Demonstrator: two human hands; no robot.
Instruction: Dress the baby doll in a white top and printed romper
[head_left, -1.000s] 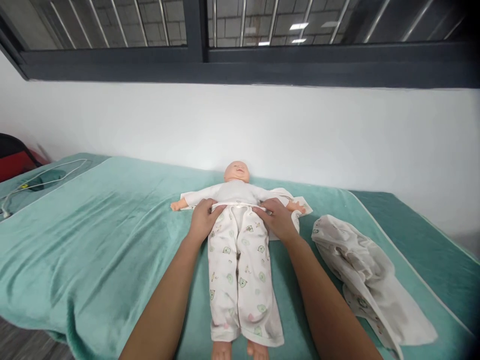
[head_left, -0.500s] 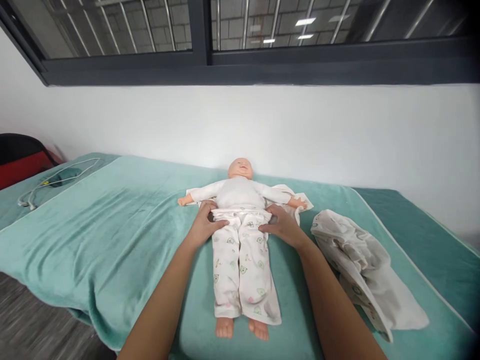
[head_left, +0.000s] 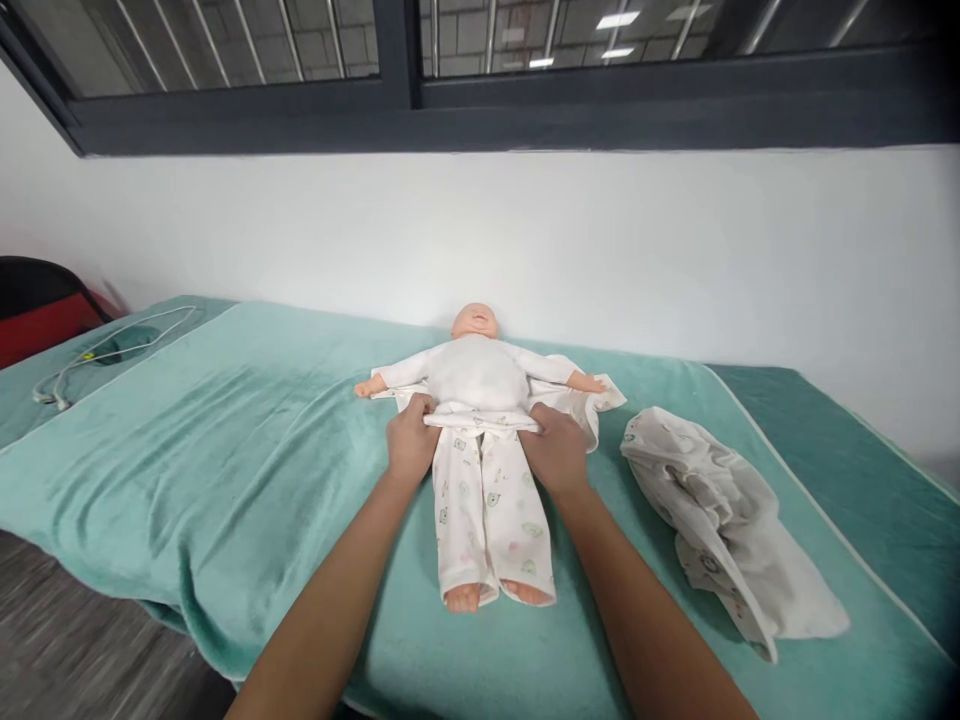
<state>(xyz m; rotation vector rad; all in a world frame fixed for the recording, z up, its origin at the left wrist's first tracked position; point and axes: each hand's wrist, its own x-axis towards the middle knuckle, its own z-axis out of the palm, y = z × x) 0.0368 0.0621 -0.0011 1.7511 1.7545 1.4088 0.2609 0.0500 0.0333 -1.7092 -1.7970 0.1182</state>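
A baby doll (head_left: 477, 368) in a white long-sleeved top lies on its back on the green cover, head towards the wall and arms spread. White patterned pants (head_left: 495, 510) cover its legs, and the tips of its feet show at the hems. My left hand (head_left: 411, 438) grips the waistband at one side, fingers wrapped round the cloth. At the opposite side, my right hand (head_left: 556, 450) is closed on the same waistband. The band is stretched flat between both hands across the doll's belly. Another pale garment (head_left: 581, 400) lies spread partly beneath the doll.
A crumpled white patterned cloth (head_left: 731, 530) lies to the right on the green cover (head_left: 262, 450). White cords (head_left: 112, 352) rest at the far left, near a red and black object (head_left: 45, 310). A white wall (head_left: 480, 230) and a barred window stand behind.
Both hands have closed more firmly on the waistband and pulled it taut. The pants' legs have shifted towards the doll's head, and the hems now lie over part of the feet.
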